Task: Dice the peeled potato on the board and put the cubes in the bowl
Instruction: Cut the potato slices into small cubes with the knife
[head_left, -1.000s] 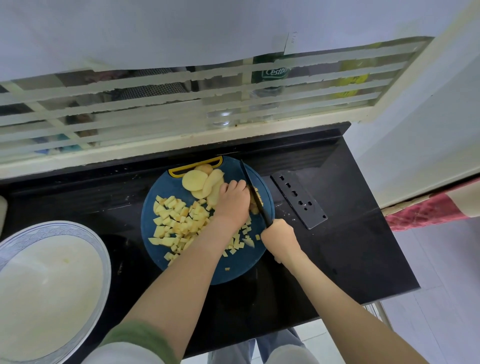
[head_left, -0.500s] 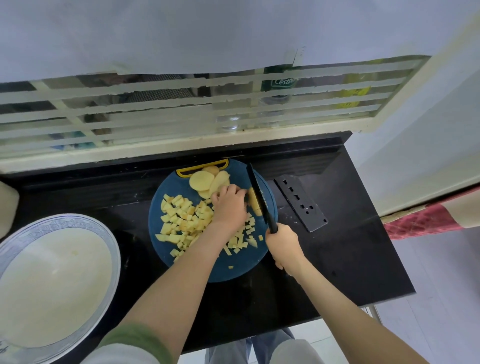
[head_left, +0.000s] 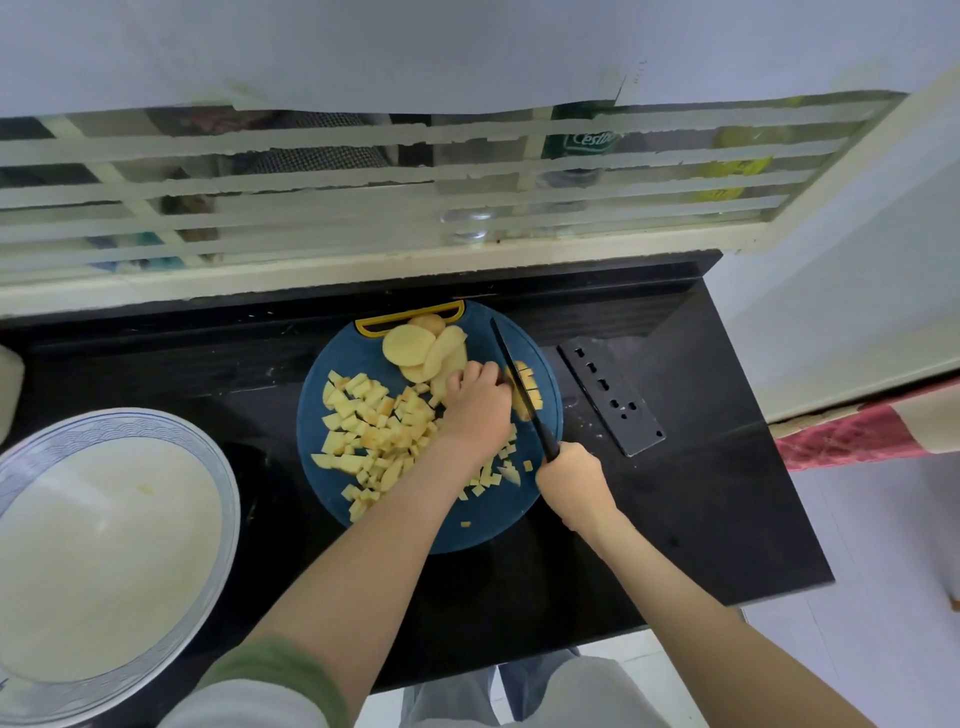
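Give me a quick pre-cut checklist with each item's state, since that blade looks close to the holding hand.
1. Left hand steadying the potato piece under the black knife: ok.
2. Left fingers clear of the blade: cannot tell, they sit right beside it.
3. Right hand closed on the knife handle: ok.
4. Round blue cutting board lying flat on the black counter: ok.
5. Large white bowl within reach left of the board: ok, no cubes in it yet.
6. Uncut potato slices still waiting near the board's yellow handle: not ok.
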